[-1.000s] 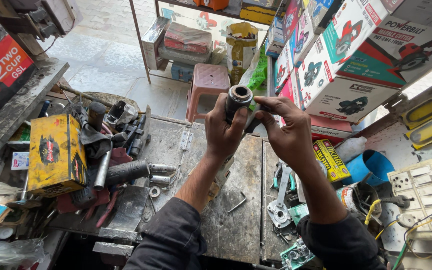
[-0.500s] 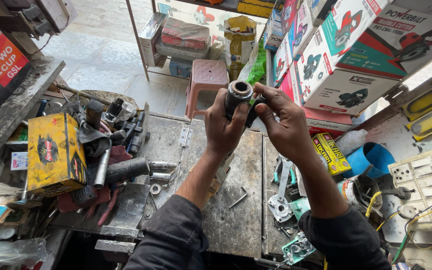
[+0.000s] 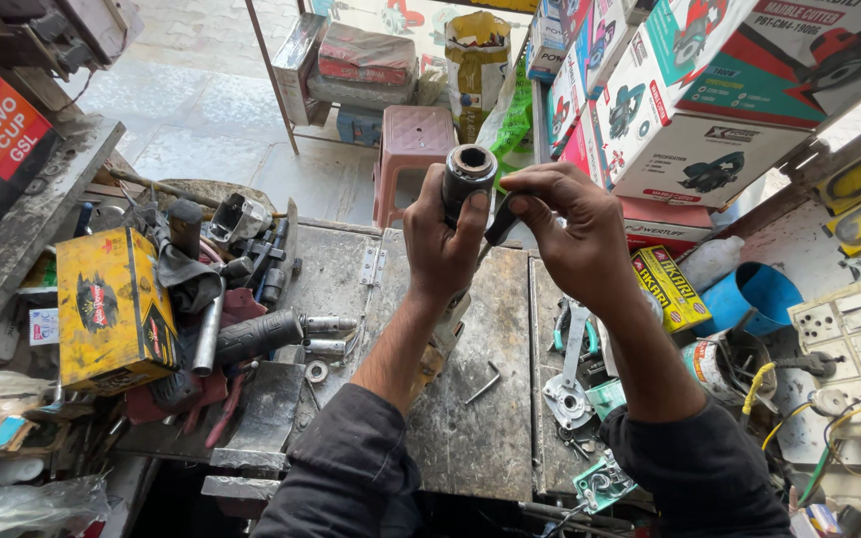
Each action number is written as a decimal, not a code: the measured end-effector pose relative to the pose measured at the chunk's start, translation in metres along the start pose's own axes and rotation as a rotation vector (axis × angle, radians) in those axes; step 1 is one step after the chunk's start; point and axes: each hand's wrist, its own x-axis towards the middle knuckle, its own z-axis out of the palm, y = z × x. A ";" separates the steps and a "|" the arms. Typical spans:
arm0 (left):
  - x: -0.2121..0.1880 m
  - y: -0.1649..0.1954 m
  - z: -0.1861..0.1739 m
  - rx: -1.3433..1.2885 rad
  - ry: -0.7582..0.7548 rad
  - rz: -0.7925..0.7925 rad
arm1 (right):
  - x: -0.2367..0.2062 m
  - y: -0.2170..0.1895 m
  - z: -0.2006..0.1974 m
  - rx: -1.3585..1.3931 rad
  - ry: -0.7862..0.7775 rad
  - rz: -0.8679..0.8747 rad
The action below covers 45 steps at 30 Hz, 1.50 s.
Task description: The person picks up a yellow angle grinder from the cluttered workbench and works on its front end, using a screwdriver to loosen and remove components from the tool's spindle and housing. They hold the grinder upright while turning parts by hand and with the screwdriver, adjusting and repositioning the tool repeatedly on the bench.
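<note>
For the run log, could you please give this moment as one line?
left hand: holds metal cylinder | right hand: dark tool against it | above workbench

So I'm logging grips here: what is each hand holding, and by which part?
The left hand wraps the side of a dark metal cylinder, open end up. The right hand pinches a dark tool handle against it.

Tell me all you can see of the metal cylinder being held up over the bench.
The metal cylinder is a short, dark grey steel-looking tube, worn and greasy, with a brighter rim. Its open end faces the camera and shows a hollow, notched bore. It is held upright above the metal workbench, touching nothing there. The left hand wraps its lower body, thumb on the side. The right hand presses a thin dark tool against its side; how the tool engages is hidden. Its lower end is covered by the fingers.
</note>
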 end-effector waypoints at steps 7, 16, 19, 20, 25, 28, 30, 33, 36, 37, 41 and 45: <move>0.000 -0.001 0.001 -0.041 -0.009 -0.018 | 0.002 -0.007 0.001 -0.266 0.080 -0.167; -0.003 -0.005 0.002 -0.040 -0.017 -0.021 | 0.001 -0.014 -0.001 -0.328 0.092 -0.272; -0.003 -0.005 0.003 -0.021 -0.016 -0.001 | 0.001 -0.012 -0.002 -0.158 0.073 -0.055; -0.003 -0.005 0.003 -0.017 -0.018 0.007 | 0.001 -0.011 -0.002 -0.088 0.055 0.009; -0.002 -0.006 0.002 -0.038 -0.019 0.015 | -0.001 -0.007 -0.002 -0.142 0.030 -0.110; -0.002 -0.007 0.002 -0.014 -0.013 0.018 | 0.000 -0.005 -0.003 -0.216 0.026 0.022; -0.002 -0.008 0.002 -0.015 -0.016 0.018 | -0.001 -0.005 -0.005 -0.080 -0.020 0.004; -0.003 -0.009 0.002 -0.025 -0.022 0.026 | -0.002 -0.004 -0.002 0.134 -0.017 0.108; -0.003 -0.008 0.003 -0.017 -0.018 0.042 | -0.003 -0.003 0.001 -0.027 0.017 -0.068; -0.003 -0.008 0.003 -0.025 -0.019 0.045 | -0.004 -0.002 0.001 -0.142 0.028 -0.180; -0.003 -0.006 0.004 -0.024 -0.020 0.018 | -0.005 0.000 0.000 -0.052 0.075 0.015; -0.003 -0.005 0.003 -0.031 -0.025 0.037 | -0.006 0.001 0.000 0.130 -0.005 0.027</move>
